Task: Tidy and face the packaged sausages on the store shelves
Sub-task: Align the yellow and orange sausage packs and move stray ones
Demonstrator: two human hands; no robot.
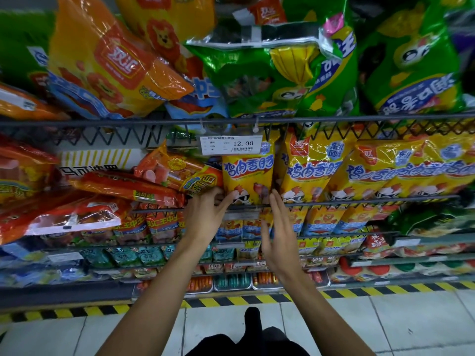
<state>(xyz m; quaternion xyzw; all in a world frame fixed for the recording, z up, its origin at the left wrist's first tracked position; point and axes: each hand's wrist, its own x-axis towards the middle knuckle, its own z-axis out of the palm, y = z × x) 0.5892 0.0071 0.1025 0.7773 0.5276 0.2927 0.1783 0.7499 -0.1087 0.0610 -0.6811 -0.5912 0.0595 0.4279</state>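
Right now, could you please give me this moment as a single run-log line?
stage: facing | left hand: fingers on yellow sausage pack | right hand: open, flat beside pack's right edge | pack: upright under price tag

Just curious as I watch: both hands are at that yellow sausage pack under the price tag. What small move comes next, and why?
Probably squaring the yellow chicken sausage pack upright. The left hand touches its lower left edge, the right hand lies flat by its right edge, and red packs lean against it.
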